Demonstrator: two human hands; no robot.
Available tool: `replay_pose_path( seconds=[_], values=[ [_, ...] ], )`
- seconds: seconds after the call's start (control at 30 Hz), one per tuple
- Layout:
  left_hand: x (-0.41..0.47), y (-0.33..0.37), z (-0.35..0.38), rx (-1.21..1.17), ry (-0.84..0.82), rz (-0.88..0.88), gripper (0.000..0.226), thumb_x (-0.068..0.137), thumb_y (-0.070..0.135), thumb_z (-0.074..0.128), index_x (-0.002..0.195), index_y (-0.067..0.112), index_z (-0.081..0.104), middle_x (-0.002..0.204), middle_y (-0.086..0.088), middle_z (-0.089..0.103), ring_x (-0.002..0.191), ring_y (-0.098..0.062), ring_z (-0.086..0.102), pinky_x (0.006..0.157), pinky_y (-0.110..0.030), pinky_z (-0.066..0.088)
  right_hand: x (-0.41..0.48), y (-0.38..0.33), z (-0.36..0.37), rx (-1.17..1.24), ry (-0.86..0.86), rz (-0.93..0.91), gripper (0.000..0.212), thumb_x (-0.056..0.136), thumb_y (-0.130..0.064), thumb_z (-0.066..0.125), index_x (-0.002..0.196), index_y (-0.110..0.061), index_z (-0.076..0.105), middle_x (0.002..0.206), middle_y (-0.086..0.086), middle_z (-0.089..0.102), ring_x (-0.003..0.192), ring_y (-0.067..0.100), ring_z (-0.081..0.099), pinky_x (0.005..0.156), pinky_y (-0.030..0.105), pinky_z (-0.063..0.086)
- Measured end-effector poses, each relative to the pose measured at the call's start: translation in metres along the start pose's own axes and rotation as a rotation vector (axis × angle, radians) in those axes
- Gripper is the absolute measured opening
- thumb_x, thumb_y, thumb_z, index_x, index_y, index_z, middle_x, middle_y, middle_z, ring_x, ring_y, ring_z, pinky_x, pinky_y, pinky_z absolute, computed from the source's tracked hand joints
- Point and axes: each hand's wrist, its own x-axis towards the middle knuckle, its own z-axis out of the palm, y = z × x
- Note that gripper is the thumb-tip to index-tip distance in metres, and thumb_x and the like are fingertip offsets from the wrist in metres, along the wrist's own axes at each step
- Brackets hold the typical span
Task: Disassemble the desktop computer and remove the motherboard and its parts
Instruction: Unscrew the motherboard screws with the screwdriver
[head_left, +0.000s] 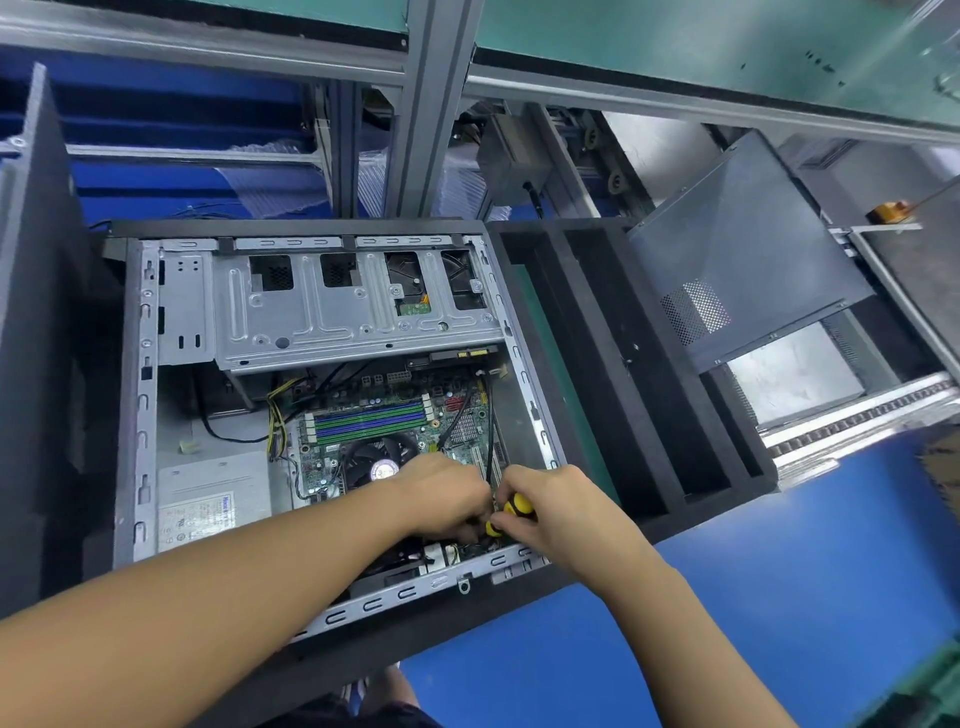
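Yellow-black screwdriver (514, 506) held in right grip (561, 506), fingers curled round handle. Left grip (441, 493) set just beside right grip, fingers curled down by screwdriver tip; whether anything is pinched cannot be told. Motherboard (374, 415) seated in open computer case (140, 415), under and beyond both grips. Cooler fan (379, 457) seen just beyond left grip. Power supply (208, 504) seen left of left grip. Side panel (748, 249) laid well apart, beyond right grip.

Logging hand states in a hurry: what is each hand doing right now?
Left hand: fingers curled, hold cannot be told.
Right hand: holding the yellow-and-black-handled screwdriver.
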Motion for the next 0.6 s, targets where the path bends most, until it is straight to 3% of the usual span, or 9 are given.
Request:
replay_pose_path(
  seconds=[0.17, 0.3, 0.5, 0.6],
  values=[
    [-0.0019, -0.0029, 0.0027, -0.027, 0.077, 0.041, 0.019, 0.083, 0.042, 0.072, 0.092, 0.026, 0.072, 0.075, 0.0, 0.064, 0.077, -0.028, 0.064, 0.057, -0.028, 0.035, -0.0013, 0.0001, -0.0002, -0.019, 0.001, -0.023, 0.02, 0.092, -0.037, 0.066, 0.099, -0.02, 0.059, 0.075, 0.002, 0.059, 0.067, 0.018, 0.046, 0.055, 0.03, 0.036],
    [-0.0027, -0.0031, 0.0007, -0.037, 0.064, 0.044, 0.02, 0.085, 0.045, 0.07, 0.099, 0.031, 0.073, 0.082, 0.001, 0.067, 0.08, -0.029, 0.065, 0.06, -0.031, 0.046, -0.0017, 0.0003, -0.0013, -0.033, -0.024, -0.031, 0.017, 0.092, -0.035, 0.066, 0.099, -0.022, 0.058, 0.079, 0.001, 0.061, 0.07, 0.019, 0.051, 0.056, 0.029, 0.036],
    [-0.004, -0.0013, -0.0033, -0.035, 0.039, 0.037, 0.02, 0.087, 0.044, 0.068, 0.096, 0.028, 0.074, 0.077, 0.0, 0.064, 0.078, -0.028, 0.063, 0.059, -0.031, 0.044, 0.0008, -0.0036, -0.0068, -0.076, -0.113, -0.016, 0.02, 0.093, -0.04, 0.063, 0.101, -0.022, 0.056, 0.077, -0.002, 0.052, 0.072, 0.023, 0.054, 0.056, 0.031, 0.038],
    [-0.0052, 0.0008, -0.0037, -0.013, 0.023, 0.015, 0.022, 0.087, 0.04, 0.065, 0.078, 0.021, 0.068, 0.061, 0.003, 0.048, 0.071, -0.03, 0.063, 0.058, -0.033, 0.048, -0.0004, -0.0094, -0.006, -0.082, -0.174, -0.006, 0.028, 0.097, -0.049, 0.053, 0.095, -0.021, 0.049, 0.079, -0.001, 0.051, 0.069, 0.023, 0.048, 0.055, 0.033, 0.035]
  ],
)
